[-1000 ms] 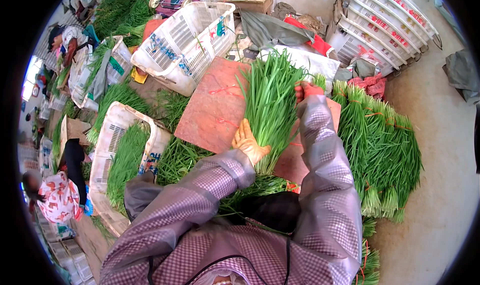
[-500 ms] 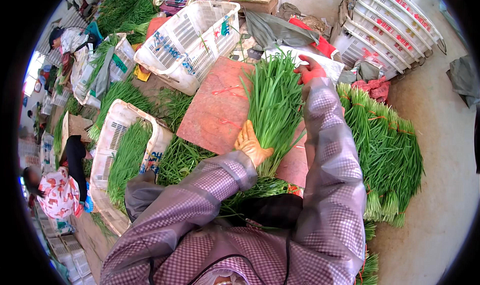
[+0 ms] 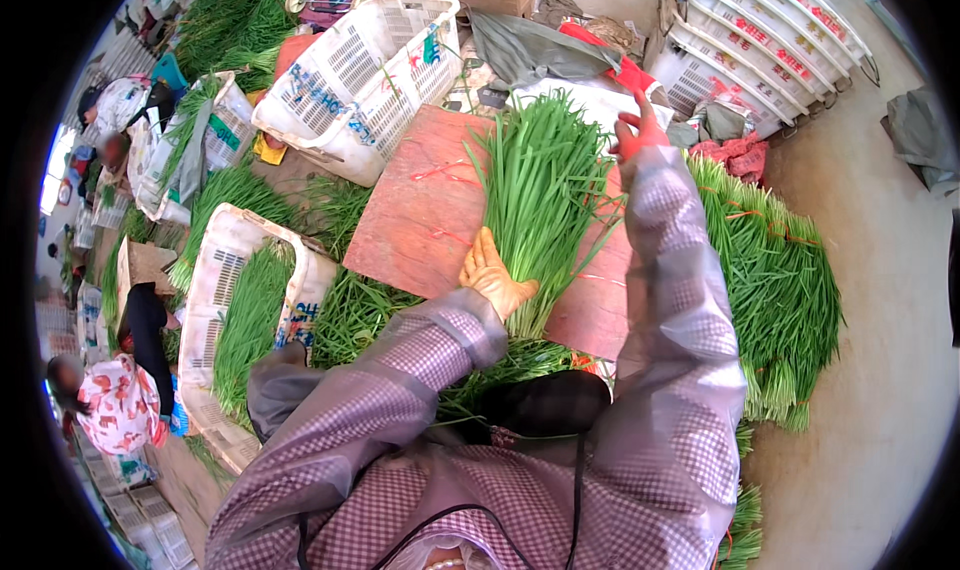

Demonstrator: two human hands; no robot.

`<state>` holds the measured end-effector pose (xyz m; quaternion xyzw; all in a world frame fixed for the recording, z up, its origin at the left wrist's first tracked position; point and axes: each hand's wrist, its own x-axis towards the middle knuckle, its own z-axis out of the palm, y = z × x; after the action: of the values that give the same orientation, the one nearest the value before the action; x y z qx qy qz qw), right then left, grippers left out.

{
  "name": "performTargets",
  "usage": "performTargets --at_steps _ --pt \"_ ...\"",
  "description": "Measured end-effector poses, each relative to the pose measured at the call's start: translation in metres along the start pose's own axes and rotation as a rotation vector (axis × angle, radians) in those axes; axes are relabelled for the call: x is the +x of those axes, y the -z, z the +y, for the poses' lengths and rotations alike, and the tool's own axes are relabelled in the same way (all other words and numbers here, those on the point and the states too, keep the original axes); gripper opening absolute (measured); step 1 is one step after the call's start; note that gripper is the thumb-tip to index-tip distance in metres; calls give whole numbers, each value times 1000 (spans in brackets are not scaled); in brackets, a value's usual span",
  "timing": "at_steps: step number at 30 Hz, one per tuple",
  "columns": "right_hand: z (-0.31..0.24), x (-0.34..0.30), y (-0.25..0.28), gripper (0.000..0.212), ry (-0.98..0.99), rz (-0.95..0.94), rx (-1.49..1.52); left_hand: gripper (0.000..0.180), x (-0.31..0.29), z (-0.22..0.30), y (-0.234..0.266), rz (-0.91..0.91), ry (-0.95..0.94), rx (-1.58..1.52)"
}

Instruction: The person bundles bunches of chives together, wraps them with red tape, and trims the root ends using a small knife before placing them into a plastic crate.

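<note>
From my remote seat: bunch of long green leaves (image 3: 540, 175) lies on the reddish board (image 3: 415, 205), which shows on both sides of it. Long axis runs almost straight up the view; pale stems at the near end, leaf tips fanned at the far end. Writing: blue marks on the white basket (image 3: 410, 90) up and left, red print on the stacked baskets (image 3: 765, 45) at upper right. Left forearm (image 3: 425, 355) slants in; left hand (image 3: 497, 278) rests against the stems, fingers extended, thumb spread, no clench. Right forearm (image 3: 680, 270) reaches nearly straight; right hand (image 3: 640, 135) lifted beside the tips, fingers loosely parted, forefinger extended, grasping nothing I can see.
</note>
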<state>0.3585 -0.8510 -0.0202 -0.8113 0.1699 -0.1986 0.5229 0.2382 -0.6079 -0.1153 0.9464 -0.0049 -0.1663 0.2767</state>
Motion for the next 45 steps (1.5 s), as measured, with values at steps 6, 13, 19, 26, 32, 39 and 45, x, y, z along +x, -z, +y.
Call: performTargets --at_steps 6,13,19,26,32,39,45 --pt "109 -80 76 25 -191 -930 -612 120 -1 10 -4 -42 -42 5" --pt "165 -165 63 14 436 -462 -985 122 0 5 -4 2 -113 -15" --pt "129 -176 56 19 -426 -515 -63 125 3 -11 -2 3 -140 -59" --pt "127 -177 56 26 -422 -477 -23 126 3 -9 5 -59 -112 -98" --pt "143 -168 47 14 461 -412 -961 125 3 -11 5 -67 -110 -87" --pt "144 -182 43 11 -212 -440 -330 126 0 -13 9 -88 -130 -119" --pt "101 -187 51 23 -570 -629 547 124 -1 -13 12 -92 -116 -141"
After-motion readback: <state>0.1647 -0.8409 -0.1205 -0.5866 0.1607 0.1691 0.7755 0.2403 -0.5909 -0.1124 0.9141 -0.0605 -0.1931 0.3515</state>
